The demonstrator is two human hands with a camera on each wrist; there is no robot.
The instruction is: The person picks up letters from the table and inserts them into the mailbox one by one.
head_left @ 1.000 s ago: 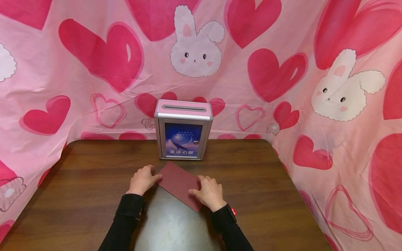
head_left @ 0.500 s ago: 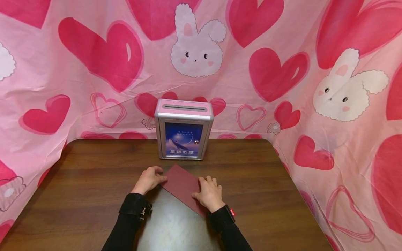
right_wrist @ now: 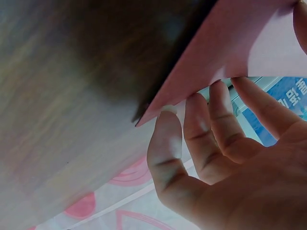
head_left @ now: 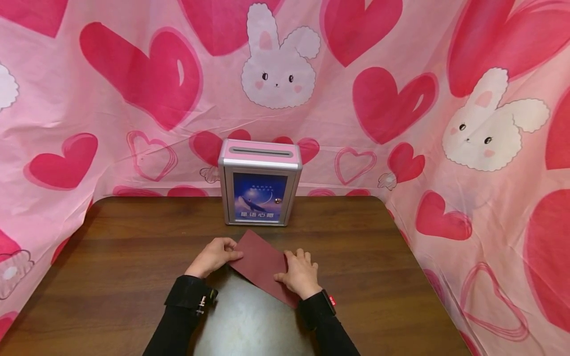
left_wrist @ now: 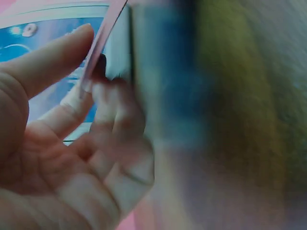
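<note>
A dark red rectangular sheet of card or paper (head_left: 262, 267) lies slantwise in front of the box in the head view. At its left edge my left hand (head_left: 213, 256) pinches it, thumb on the upper face and fingers beneath. The left wrist view shows the sheet edge-on (left_wrist: 103, 43) between that thumb and the fingers (left_wrist: 117, 112). My right hand (head_left: 300, 272) holds the other end, its thumb on top and fingertips along the far edge. Those fingertips (right_wrist: 195, 108) meet the sheet's edge in the right wrist view. A dark gap shows under the near edge.
A silver-framed box (head_left: 260, 185) with a pink slotted top and a blue picture door stands upright just beyond the sheet. The brown wooden table (head_left: 111, 257) extends to both sides. A pink heart-and-rabbit cloth (head_left: 329, 109) hangs behind and at the sides.
My left hand has moved right and its thumb reaches further onto the sheet. The sheet has shifted slightly right, and its near edge now looks raised. My right hand has barely moved.
</note>
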